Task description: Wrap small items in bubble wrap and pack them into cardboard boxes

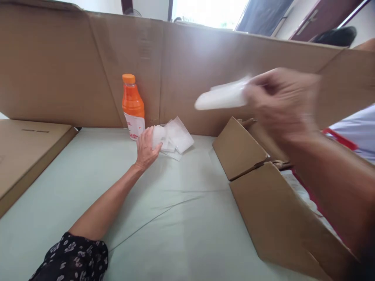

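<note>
My left hand (147, 148) reaches to the back of the table, its thumb and fingers around the edge of a white translucent packet (159, 134). That packet overlaps several other flat, thin white packets (180, 136), which lie in a loose pile against the cardboard wall. Just behind the left hand stands an upright bottle of orange liquid (133, 105) with an orange cap and a white label. Raised on the right and blurred by motion, my right hand (283, 101) pinches a flat white packet (224, 95) by one end, above the cardboard flaps.
Tall cardboard (187, 74) walls off the table's (175, 242) far side. A flat cardboard box (29, 152) lies at left. Standing cardboard flaps (272, 210) edge the right side, beside a red crate (340, 138) holding whitish items. Another person is partly visible at far right.
</note>
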A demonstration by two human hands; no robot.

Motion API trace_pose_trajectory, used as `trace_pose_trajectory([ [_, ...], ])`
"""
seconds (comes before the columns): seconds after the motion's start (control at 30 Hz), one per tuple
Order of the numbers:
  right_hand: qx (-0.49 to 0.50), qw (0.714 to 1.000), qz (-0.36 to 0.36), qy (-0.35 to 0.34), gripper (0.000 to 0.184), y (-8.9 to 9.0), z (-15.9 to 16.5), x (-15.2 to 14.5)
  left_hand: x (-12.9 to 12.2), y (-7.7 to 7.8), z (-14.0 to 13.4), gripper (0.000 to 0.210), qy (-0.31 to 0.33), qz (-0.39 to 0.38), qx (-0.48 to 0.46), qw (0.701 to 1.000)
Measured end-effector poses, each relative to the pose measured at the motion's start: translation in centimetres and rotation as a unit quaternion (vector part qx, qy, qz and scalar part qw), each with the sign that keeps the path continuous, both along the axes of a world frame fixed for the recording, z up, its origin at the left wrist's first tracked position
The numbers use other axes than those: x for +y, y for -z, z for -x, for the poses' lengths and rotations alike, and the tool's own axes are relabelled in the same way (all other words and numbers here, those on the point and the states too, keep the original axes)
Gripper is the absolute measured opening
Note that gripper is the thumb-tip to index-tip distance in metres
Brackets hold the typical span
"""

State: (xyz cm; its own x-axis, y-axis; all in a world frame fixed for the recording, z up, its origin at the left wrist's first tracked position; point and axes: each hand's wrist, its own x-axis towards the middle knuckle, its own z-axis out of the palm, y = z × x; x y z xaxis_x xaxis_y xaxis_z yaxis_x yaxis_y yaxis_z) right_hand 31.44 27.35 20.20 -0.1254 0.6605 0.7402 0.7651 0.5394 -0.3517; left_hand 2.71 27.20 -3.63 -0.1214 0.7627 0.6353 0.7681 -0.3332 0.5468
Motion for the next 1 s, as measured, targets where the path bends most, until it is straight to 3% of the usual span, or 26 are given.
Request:
trace_pose_trajectory([
  [0.07, -0.035, 0.996, 0.074, -0.039, 0.013, 2.9, 4.7, 1.3, 0.4, 0.9, 2.0, 0.087, -0.02, 0.038, -0.001, 0.999],
  [0.13, -0.094, 0.974, 0.18, -0.099, 0.011, 7.0, 8.4, 2.3, 0.3, 2.3, 3.1, 0.092, -0.022, 0.061, 0.001, 0.998],
  [0.2, -0.129, 0.953, 0.244, -0.125, 0.013, 11.1, 10.6, 2.8, 0.0, 3.8, 3.5, 0.088, -0.019, 0.067, 0.002, 0.998],
  [0.27, -0.135, 0.948, 0.262, -0.119, 0.024, 14.1, 11.7, 2.9, -0.3, 4.8, 3.5, 0.082, -0.019, 0.076, 0.003, 0.997],
  [0.33, -0.144, 0.95, 0.255, -0.107, 0.039, 16.0, 12.6, 2.8, -0.5, 5.2, 3.5, 0.074, -0.015, 0.087, 0.008, 0.996],
  [0.43, -0.24, 0.936, 0.236, -0.101, 0.054, 18.0, 14.6, 3.1, -0.5, 5.2, 3.5, 0.068, -0.002, 0.1, 0.021, 0.995],
  [0.5, -0.307, 0.919, 0.232, -0.084, 0.054, 19.5, 16.3, 3.7, -0.4, 5.1, 3.5, 0.066, 0.003, 0.109, 0.03, 0.994],
  [0.6, -0.325, 0.913, 0.239, -0.059, 0.051, 21.7, 18.3, 4.8, -0.4, 5.1, 3.5, 0.062, 0.009, 0.121, 0.049, 0.991],
  [0.73, -0.319, 0.915, 0.24, -0.058, 0.048, 22.3, 19.3, 5.4, -0.4, 4.7, 3.7, 0.052, 0.014, 0.132, 0.073, 0.988],
  [0.87, -0.312, 0.912, 0.264, -0.042, 0.04, 19.5, 19.2, 3.7, -1.3, 3.9, 3.9, 0.039, 0.038, 0.14, 0.083, 0.986],
  [1.0, -0.258, 0.935, 0.242, -0.033, 0.04, 17.8, 17.4, -0.9, -1.5, 3.8, 4.2, 0.037, 0.033, 0.117, 0.06, 0.991],
])
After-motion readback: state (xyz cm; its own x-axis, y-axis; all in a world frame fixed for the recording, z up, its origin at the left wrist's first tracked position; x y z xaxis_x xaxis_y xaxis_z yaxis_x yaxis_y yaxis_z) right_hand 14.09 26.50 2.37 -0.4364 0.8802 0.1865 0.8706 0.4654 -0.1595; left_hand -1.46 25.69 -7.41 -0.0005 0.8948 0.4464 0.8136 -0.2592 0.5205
